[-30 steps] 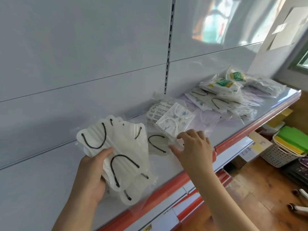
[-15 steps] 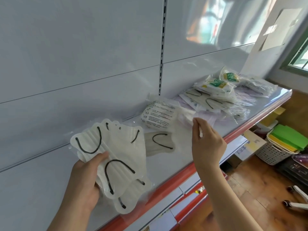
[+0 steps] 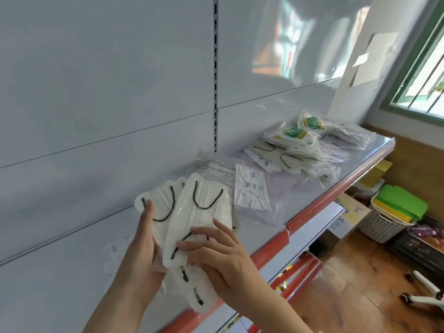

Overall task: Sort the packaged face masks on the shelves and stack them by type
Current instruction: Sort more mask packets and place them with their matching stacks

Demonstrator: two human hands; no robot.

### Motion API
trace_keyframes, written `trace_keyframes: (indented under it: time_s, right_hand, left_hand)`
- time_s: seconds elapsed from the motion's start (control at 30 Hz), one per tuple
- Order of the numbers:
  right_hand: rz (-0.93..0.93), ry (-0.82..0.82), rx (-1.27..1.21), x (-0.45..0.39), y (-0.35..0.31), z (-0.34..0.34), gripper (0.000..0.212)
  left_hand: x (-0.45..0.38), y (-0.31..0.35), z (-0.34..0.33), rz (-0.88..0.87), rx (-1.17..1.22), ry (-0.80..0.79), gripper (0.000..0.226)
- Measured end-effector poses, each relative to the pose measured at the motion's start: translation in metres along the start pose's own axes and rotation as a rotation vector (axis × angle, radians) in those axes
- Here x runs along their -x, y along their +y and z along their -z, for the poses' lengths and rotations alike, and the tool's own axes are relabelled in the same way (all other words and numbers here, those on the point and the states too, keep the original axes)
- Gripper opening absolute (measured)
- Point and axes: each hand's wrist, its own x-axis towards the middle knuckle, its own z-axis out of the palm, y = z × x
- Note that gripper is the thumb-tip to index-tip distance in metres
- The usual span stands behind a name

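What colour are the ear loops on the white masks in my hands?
Black, on the white masks, clearest in the head view.

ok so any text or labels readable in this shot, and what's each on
None can be read.
Green label on the packs at the far pile: print too blurred.
Printed sheet on the pack by the back panel: lines too small.
Cardboard box below the shelf: marking unclear.

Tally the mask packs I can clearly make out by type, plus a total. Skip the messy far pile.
White fold-flat masks with black ear loops, in the hands: at least 3
Clear pack with blue-patterned white mask, flat on shelf: 1
Green-labelled white packs atop the far pile: 2
Total: at least 6; the remaining packs overlap too much to count.
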Motion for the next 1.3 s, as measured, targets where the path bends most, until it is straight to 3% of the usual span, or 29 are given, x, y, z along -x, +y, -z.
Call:
trace_keyframes:
  time_s: [0.13, 0.23, 0.33, 0.4, 0.5, 0.57, 0.63, 0.77, 0.87, 0.97, 1.07, 1.1, 1.17, 1.3]
  right_hand:
    - [-0.004, -0.144, -0.131, -0.005, -0.005, 0.015, 0.016]
    - [-0.156, 0.003, -0.131, -0.016, -0.006, 0.021, 0.022]
    - [-0.542, 0.186, -0.233, -0.034, -0.002, 0.026, 0.067]
    - [-0.704, 0.127, -0.494, -0.047, -0.002, 0.028, 0.091]
    - [-0.63, 0.011, -0.743, -0.067, -0.012, 0.027, 0.081]
    - [-0.495, -0.046, -0.761, -0.077, -0.013, 0.024, 0.081]
    - [-0.481, -0.077, -0.828, -0.084, -0.011, 0.023, 0.079]
    - [-0.493, -0.045, -0.756, -0.091, -0.01, 0.018, 0.025]
    - [-0.553, 0.048, -0.994, -0.103, -0.015, 0.009, 0.018]
    - [-0.623, 0.014, -1.249, -0.129, -0.037, -0.007, 0.024]
    - [-0.602, -0.207, -1.316, -0.151, -0.07, -0.033, 0.045]
    - [-0.576, -0.281, -1.309, -0.158, -0.087, -0.043, 0.043]
    - [-0.54, -0.385, -1.257, -0.17, -0.123, -0.066, 0.014]
    - [-0.535, -0.496, -1.133, -0.184, -0.199, -0.127, 0.004]
  left_hand:
    - [-0.001, -0.001, -0.002, -0.092, -0.267, 0.083, 0.034]
    - [0.0, 0.003, 0.004, -0.173, -0.251, 0.155, 0.026]
    - [0.003, 0.007, 0.013, -0.238, -0.157, 0.181, 0.046]
    - [0.007, 0.01, 0.014, -0.321, -0.138, 0.133, 0.047]
    - [0.015, 0.013, 0.015, -0.424, -0.315, 0.036, 0.045]
    - [0.018, 0.014, 0.019, -0.493, -0.512, 0.089, 0.036]
    - [0.02, 0.012, 0.024, -0.493, -0.634, 0.146, 0.026]
    - [0.024, -0.003, 0.033, -0.379, -0.833, 0.116, 0.035]
    - [0.031, -0.012, 0.04, -0.321, -0.89, 0.153, 0.028]
    - [0.051, -0.01, 0.06, -0.295, -0.824, 0.251, 0.017]
    - [0.085, -0.006, 0.099, -0.329, -0.568, 0.366, 0.03]
    - [0.1, -0.005, 0.113, -0.354, -0.505, 0.423, 0.035]
    - [0.133, -0.004, 0.145, -0.407, -0.433, 0.54, 0.041]
    - [0.211, -0.002, 0.219, -0.456, -0.352, 0.741, 0.03]
